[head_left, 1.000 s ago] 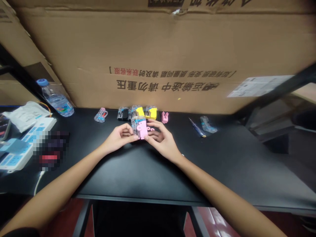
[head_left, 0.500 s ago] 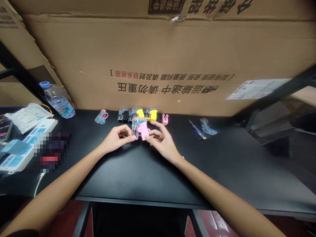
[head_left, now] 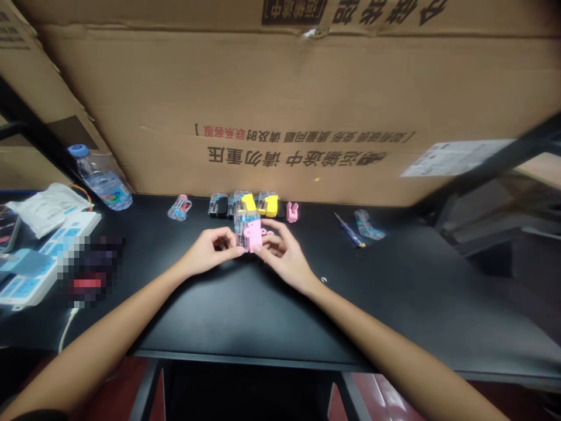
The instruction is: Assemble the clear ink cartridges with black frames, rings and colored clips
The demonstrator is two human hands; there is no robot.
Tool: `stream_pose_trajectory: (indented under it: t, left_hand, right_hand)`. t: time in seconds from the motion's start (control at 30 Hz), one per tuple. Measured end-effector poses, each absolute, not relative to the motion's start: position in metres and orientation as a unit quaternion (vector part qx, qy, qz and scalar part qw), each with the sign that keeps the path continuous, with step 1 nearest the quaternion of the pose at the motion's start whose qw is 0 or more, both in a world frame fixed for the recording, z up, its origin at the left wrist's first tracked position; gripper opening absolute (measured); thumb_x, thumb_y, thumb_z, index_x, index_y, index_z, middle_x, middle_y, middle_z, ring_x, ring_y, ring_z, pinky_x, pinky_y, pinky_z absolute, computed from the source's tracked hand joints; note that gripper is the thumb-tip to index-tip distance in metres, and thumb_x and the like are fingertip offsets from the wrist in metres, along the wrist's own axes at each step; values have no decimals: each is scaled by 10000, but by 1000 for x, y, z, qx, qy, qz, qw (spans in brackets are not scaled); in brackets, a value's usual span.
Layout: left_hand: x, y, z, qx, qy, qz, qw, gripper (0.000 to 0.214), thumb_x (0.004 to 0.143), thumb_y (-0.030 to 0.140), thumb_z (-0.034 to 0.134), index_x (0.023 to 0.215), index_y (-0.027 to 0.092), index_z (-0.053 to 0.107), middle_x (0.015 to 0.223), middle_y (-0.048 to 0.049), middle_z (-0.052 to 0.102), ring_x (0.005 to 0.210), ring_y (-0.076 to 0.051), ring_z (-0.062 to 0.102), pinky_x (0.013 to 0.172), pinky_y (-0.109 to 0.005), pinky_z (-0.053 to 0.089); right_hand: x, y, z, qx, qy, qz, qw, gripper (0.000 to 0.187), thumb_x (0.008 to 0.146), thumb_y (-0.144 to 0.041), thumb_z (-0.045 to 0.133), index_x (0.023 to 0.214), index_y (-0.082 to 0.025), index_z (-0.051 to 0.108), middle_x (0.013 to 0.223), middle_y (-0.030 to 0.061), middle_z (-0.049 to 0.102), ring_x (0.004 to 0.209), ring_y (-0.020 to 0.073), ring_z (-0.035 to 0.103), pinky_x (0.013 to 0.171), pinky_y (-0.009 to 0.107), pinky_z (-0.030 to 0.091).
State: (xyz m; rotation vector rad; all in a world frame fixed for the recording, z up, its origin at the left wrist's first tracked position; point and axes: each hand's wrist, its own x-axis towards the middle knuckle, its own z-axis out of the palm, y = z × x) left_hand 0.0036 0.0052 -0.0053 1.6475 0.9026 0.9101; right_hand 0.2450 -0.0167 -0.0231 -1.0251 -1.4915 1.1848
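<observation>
Both hands meet over the middle of the black table [head_left: 245,304]. My left hand [head_left: 205,252] pinches a small clear plastic block with a pink part [head_left: 248,231] from its left side. My right hand [head_left: 283,252] grips the same block from the right, fingers curled round the pink part. Just behind the block stands a row of similar small pieces: clear-and-black ones [head_left: 218,204], yellow ones [head_left: 268,204] and a pink clip [head_left: 291,211]. One more clear-and-pink piece [head_left: 179,208] lies apart to the left.
A large cardboard box [head_left: 298,105] walls off the back of the table. A water bottle [head_left: 99,178], a white bag [head_left: 46,206] and a power strip [head_left: 41,257] are at the left. A small screwdriver [head_left: 349,229] and a clear piece [head_left: 368,225] lie at the right.
The two hands turned the clear-and-pink block a little between their fingers and kept it in nearly the same spot. Nothing else on the table moved.
</observation>
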Motion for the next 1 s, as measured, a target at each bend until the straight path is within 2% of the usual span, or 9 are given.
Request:
stream_pose_trajectory:
  t: [0.13,0.3,0.4,0.57,0.67,0.8,1.0]
  left_hand:
    - [6,3,-8,689,372,353,512,359,878,431,830,787,180,590,751,29,614,652,-104,555,667,-263,458]
    - [7,3,-12,670,370,354,537,359,878,410,836,833,193,554,773,37,617,669,-102,582,690,-264,473]
    - [6,6,-13,655,365,383,539,361,867,421,847,847,193,567,801,24,657,700,-112,633,718,-269,510]
    - [-6,23,-13,590,400,474,517,441,853,509,855,816,203,541,867,-18,748,837,-181,769,856,-335,606]
    - [-15,36,-19,543,428,514,508,495,831,558,864,824,209,514,850,-2,743,820,-181,790,868,-353,641]
    - [-17,48,-30,542,442,512,500,504,833,556,867,851,207,504,848,-27,770,797,-182,801,817,-348,665]
    - [-8,59,-40,544,449,514,487,479,863,540,851,909,199,518,919,-81,817,921,-221,837,886,-373,676]
  right_hand:
    - [238,-21,-28,-412,-628,484,450,600,908,-478,796,1405,-249,550,919,26,752,797,219,713,777,414,602]
    - [240,-18,-29,-420,-625,494,434,625,901,-492,802,1421,-232,574,942,35,766,812,223,721,781,412,597]
    - [241,-18,-29,-415,-629,511,413,641,946,-480,751,1488,-224,522,998,61,788,880,235,745,826,422,599]
    - [243,-20,-28,-410,-646,518,383,630,1018,-421,634,1572,-212,419,1084,102,801,1016,238,761,915,438,595]
    - [243,-20,-28,-414,-653,510,377,616,1013,-410,638,1558,-212,431,1070,99,802,1029,241,759,926,446,592]
    - [242,-20,-28,-413,-663,501,373,575,1009,-419,632,1526,-233,459,1054,84,799,1005,239,757,933,456,582]
    - [242,-19,-30,-404,-673,495,373,523,1034,-402,566,1513,-213,469,1041,86,795,1000,233,747,938,453,576]
